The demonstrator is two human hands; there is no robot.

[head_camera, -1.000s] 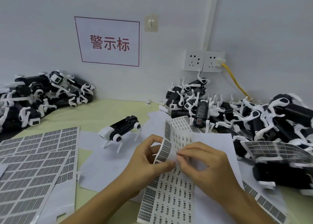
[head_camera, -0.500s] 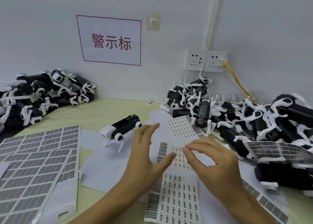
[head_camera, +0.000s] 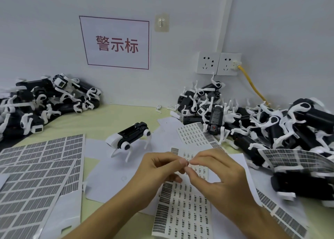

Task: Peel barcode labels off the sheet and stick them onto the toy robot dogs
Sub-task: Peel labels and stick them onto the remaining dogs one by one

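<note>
In the lower middle of the frame the left hand (head_camera: 159, 168) and the right hand (head_camera: 215, 173) meet above the label sheet (head_camera: 182, 213), which lies flat on the table (head_camera: 101, 119). The fingertips of both hands are pinched together at one spot, and it seems that a small label is between them, but it is too small to see clearly; I cannot tell which hand really holds it. The toy dog (head_camera: 130, 135) that stands alone is just above and left of the hands, apart from them, with its dark back turned up. To do this step well, I think the label should be held only by one corner, so the glue side does not touch the skin or fold on itself. Then one hand should steady the dog while the other lays the label flat and presses from one edge to the other. The piles of dogs (head_camera: 271, 126) at the right and the upper left wait for their turn.
</note>
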